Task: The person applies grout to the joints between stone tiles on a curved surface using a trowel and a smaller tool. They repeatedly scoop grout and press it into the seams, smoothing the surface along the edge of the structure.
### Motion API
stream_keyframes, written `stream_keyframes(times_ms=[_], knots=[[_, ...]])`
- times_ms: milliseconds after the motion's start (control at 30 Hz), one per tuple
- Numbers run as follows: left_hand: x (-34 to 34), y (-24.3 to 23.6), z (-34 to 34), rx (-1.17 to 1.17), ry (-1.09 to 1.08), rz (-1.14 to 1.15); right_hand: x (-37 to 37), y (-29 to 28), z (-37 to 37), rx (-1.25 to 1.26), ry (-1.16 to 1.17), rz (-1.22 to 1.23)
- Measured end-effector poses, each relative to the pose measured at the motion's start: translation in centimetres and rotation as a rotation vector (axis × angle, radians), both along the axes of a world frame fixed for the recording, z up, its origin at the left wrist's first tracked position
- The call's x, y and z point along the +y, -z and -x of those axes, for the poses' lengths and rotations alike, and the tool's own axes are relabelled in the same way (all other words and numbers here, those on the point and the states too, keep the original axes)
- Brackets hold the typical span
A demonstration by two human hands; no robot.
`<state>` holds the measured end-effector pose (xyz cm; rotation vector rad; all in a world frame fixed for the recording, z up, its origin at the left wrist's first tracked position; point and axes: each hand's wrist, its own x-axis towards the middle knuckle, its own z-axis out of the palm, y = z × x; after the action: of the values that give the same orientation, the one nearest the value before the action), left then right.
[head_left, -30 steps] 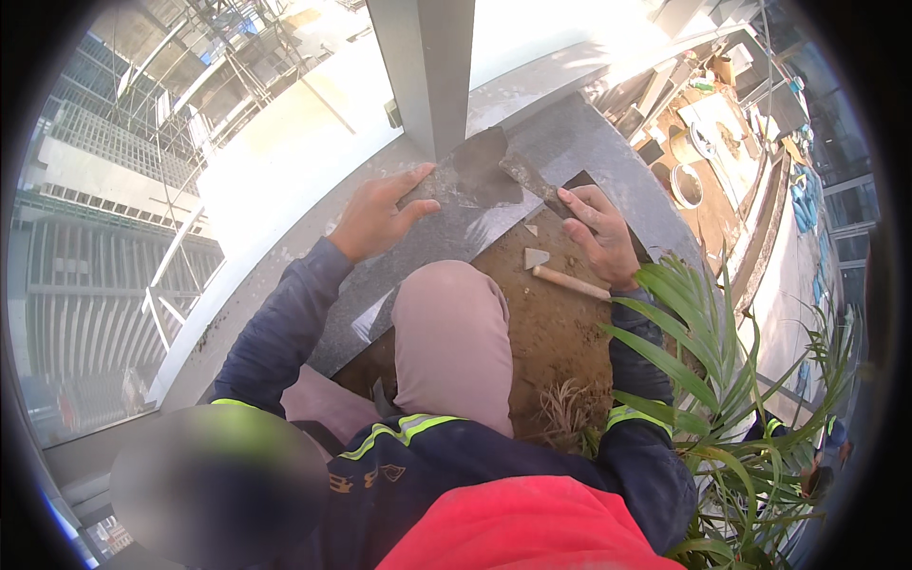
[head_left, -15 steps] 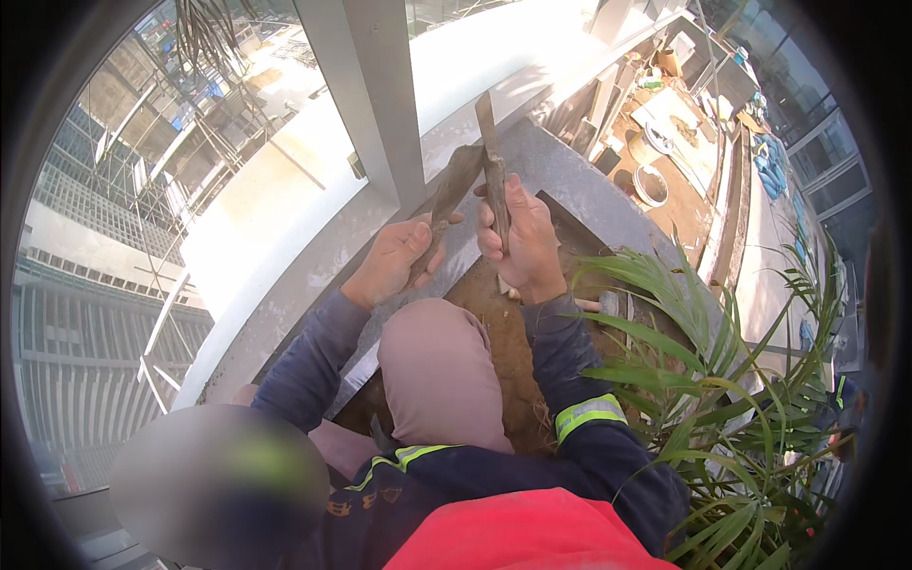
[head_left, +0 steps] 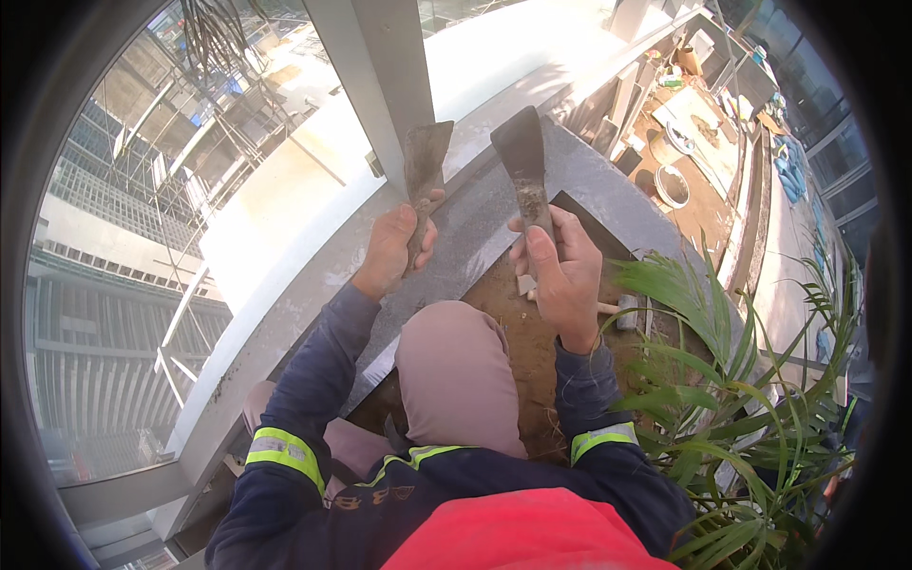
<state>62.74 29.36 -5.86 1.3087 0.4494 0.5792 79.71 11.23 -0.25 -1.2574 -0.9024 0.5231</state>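
My left hand [head_left: 397,245] grips a dirty, flat-bladed metal scraper [head_left: 426,157], held upright near the grey post. My right hand [head_left: 559,271] is closed on a second crusted scraper [head_left: 520,152], its blade pointing up; the two blades are apart. Below them, a grey stone slab [head_left: 427,252] borders a corner of brown soil [head_left: 503,351]. Behind my right hand, a wooden-handled hammer [head_left: 622,309] lies on the soil, partly hidden, beside a small pale piece [head_left: 525,285].
A grey metal post [head_left: 388,66] and glass stand over a white ledge [head_left: 271,237] with scaffolding beyond. A palm plant [head_left: 712,380] fills the lower right. Buckets [head_left: 672,188], boards and blue sacks [head_left: 788,171] lie at upper right.
Both hands have lifted the scrapers from over the slab. Since the middle frame the blades have moved apart and turned, showing their flat faces.
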Motion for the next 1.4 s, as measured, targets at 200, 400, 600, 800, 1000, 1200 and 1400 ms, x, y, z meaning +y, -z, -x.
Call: stream_keyframes(times_ms=[200, 400, 600, 800, 1000, 1200, 1400], knots=[[-1.8, 0.3, -2.1, -0.002, -0.145, -0.129, 0.7, -1.4, 4.2, -0.471, 0.042, -0.044], [-2.6, 0.0, -1.9, -0.008, -0.115, -0.242, 3.4, 1.6, 1.8, -0.346, 0.127, -0.032], [-2.4, 1.1, -1.5, -0.055, -0.064, -0.139, 2.8, 0.6, 2.2, -0.418, 0.109, -0.072], [-2.5, 0.6, -1.6, -0.014, -0.065, -0.238, 2.1, 0.9, 2.4, -0.404, 0.088, -0.102], [-2.7, 0.3, -0.7, 0.048, -0.004, -0.205, 1.5, 1.5, -2.3, 0.414, -0.086, -0.080], [-3.2, -0.7, -1.8, 0.080, 0.195, -0.182, 2.9, 3.2, -1.4, 0.760, -0.398, -0.080], [-1.5, 0.7, -0.9, 0.141, 0.136, -0.210, -2.0, 3.3, -4.2, 0.499, -0.779, 0.101]])
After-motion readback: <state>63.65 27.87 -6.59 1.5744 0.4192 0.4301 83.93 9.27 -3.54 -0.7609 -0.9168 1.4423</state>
